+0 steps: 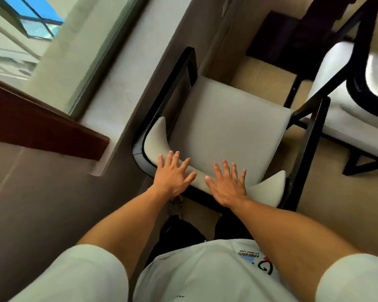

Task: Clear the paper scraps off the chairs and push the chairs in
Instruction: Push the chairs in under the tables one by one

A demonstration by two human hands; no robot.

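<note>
A: While both palms are laid on the curved backrest of the black-framed chair with the pale grey padded seat (pixel 223 127), how should the push be made well?

B: Even pressure should be applied through both palms, so that the chair is kept straight and not swung toward the second black-framed chair with a white cushion (pixel 345 105) at the right of the frame. The push should be directed toward the dark table leg (pixel 277 40) seen at the upper centre. The seat can be judged cleared; no paper scrap is seen on it.

A: And how are the hands set?

B: The left hand (pixel 174 174) is placed flat at lower centre, fingers spread, on the top of the backrest. The right hand (pixel 228 184) is laid just beside it, likewise flat and splayed. Nothing is held in either grip; both are open and are pressed, it seems, against the padding. Both forearms are extended forward and downward from the white short sleeves.

A: Where is the chair?

B: It is found in the middle of the frame, beside the pale wall below the window (pixel 24 25) at upper left.
</note>
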